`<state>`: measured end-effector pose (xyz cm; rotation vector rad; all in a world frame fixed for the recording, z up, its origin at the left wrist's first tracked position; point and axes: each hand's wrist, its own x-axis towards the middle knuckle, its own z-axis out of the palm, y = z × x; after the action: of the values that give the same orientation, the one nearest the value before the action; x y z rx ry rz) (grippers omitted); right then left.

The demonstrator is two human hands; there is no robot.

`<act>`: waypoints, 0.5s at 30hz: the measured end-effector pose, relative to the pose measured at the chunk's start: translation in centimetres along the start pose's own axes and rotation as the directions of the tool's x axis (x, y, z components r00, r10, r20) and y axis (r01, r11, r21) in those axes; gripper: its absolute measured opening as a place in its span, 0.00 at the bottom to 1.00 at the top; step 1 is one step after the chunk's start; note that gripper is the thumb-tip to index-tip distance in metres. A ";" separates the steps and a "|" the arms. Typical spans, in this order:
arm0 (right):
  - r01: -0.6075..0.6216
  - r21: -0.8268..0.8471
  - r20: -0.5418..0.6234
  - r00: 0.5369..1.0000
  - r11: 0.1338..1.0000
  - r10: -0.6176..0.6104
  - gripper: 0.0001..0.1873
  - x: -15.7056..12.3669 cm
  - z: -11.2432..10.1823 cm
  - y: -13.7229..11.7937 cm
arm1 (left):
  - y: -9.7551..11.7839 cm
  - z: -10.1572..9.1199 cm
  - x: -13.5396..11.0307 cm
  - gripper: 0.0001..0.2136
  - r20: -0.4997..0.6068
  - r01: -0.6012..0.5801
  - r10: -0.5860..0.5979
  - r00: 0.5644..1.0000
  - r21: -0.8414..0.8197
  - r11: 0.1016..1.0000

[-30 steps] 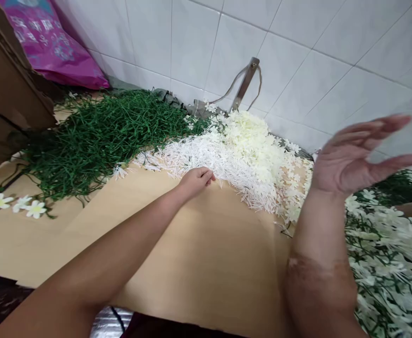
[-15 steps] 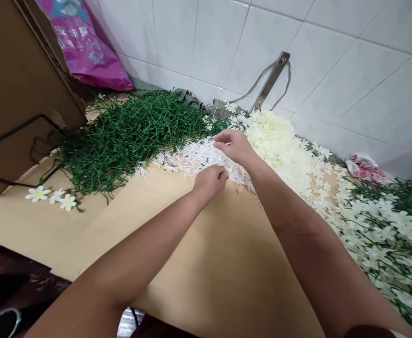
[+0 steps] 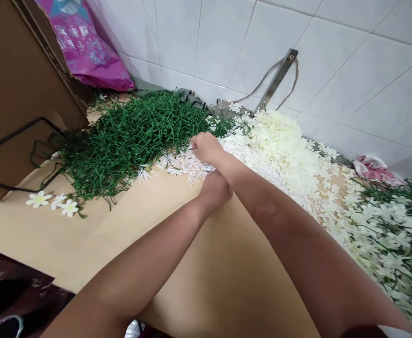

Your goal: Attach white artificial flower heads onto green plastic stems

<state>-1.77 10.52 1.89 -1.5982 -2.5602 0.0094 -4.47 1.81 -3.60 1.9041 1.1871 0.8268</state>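
My right hand [image 3: 206, 146] is closed, fingertips together, at the right edge of a heap of green plastic flower stems [image 3: 145, 126]. Whatever it may pinch is too small to make out. Just below it, my left hand [image 3: 215, 190] is closed too, partly behind my right wrist, so its fingertips and anything in them are hidden. Around both hands spread thin white stamen pieces [image 3: 181, 162]. A pile of loose cream-white petal pieces [image 3: 279, 131] lies to the right of my right hand.
Put-together white flowers on green stems [image 3: 385, 239] cover the right side, and a few more flowers [image 3: 38, 199] lie at left. A cardboard box [image 3: 19, 94], a pink bag [image 3: 93, 51] and a metal bar [image 3: 276, 80] stand by the tiled wall. Brown board [image 3: 121, 225] covers the tabletop.
My right hand has moved left, from over the white pieces to the edge of the green stems, and its fingers have closed. My left hand has shifted slightly down and right.
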 end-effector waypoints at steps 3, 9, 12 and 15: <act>-0.009 0.026 0.013 1.000 1.000 0.008 0.08 -0.4 0.4 0.5 | 0.1 0.0 -0.1 0.08 0.008 -0.089 0.090 0.996 0.254 0.963; 0.041 0.123 -0.212 0.977 0.992 -0.014 0.09 -1.2 -1.2 0.8 | 0.2 -0.2 0.0 0.09 -0.042 -0.068 0.088 0.995 0.355 0.932; 0.072 0.252 -0.373 0.928 0.965 0.028 0.05 -3.9 -3.1 2.2 | 0.0 -0.1 0.0 0.10 -0.161 -0.115 0.146 0.976 0.192 0.975; 0.115 0.388 -0.414 0.908 0.914 0.062 0.05 -8.4 -4.2 4.3 | -0.2 -0.2 0.0 0.09 -0.249 -0.155 0.118 0.961 -0.134 0.979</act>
<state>6.18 4.63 4.92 -1.2459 -2.0773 0.1654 -4.72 1.91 -3.65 1.8129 1.1041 1.2171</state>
